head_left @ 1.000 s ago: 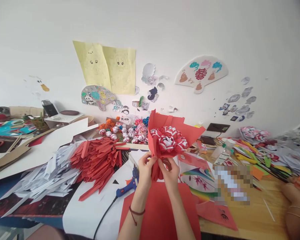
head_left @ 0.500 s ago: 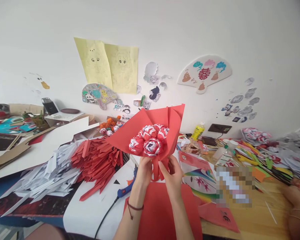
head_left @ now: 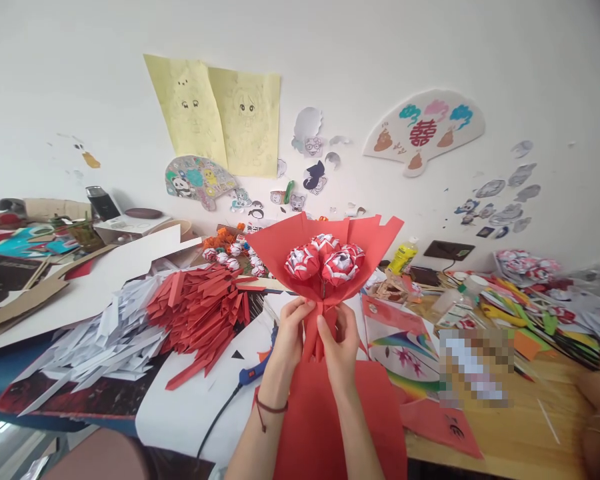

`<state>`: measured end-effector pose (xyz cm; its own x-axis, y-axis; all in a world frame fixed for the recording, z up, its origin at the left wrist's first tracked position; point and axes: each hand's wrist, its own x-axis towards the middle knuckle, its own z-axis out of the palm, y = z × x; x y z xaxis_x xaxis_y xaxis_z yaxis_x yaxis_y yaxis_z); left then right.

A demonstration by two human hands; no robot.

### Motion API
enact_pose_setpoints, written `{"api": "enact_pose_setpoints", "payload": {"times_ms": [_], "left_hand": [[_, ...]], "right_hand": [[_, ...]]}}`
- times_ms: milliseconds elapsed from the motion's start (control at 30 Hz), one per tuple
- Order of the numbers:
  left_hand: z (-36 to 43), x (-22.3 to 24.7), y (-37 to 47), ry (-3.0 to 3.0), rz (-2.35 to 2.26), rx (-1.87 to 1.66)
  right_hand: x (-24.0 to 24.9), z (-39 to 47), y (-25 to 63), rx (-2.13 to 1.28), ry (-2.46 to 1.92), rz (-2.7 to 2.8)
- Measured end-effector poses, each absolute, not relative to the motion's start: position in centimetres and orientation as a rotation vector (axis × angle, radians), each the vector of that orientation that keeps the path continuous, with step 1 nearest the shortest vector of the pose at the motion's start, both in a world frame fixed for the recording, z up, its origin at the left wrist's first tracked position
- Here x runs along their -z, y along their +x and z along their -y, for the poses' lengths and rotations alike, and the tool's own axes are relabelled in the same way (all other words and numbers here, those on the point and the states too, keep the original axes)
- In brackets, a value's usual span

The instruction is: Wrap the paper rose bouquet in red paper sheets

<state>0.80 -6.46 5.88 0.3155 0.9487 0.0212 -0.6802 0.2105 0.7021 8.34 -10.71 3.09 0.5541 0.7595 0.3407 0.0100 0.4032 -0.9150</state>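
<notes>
Two hands [head_left: 289, 333] [head_left: 341, 340] clasping red-wrapped bouquet [head_left: 325, 267], "囍" on white fan [head_left: 443, 123]

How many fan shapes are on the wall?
2: a patterned fan with a panda, just below the yellow sheets, and a larger white fan further right. Neither is hidden.

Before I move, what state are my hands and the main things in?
Red wrapper, gathered below, flared open above.
Paper flowers, folded, nested in the wrapper.
Left hand, pinching the wrapper's base.
Right hand, pinching the wrapper's base.
Glue gun, lying down, partly hidden.
Red strips, loosely heaped.
White strips, loosely heaped.
</notes>
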Motion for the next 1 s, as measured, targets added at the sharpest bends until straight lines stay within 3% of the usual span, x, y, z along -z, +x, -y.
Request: {"api": "enact_pose_setpoints", "payload": {"times_ms": [567, 1000], "left_hand": [[8.0, -5.9, -0.5, 0.854, -0.458, -1.156], [8.1, -5.8, -1.1, 0.913, -0.556, -1.259]], "right_hand": [[-3.1, 11.8, 7.5, -0.560, -1.048, 0.787], [-4.1, 13.3, 9.7, -0.647, -1.170, 1.144]]}}
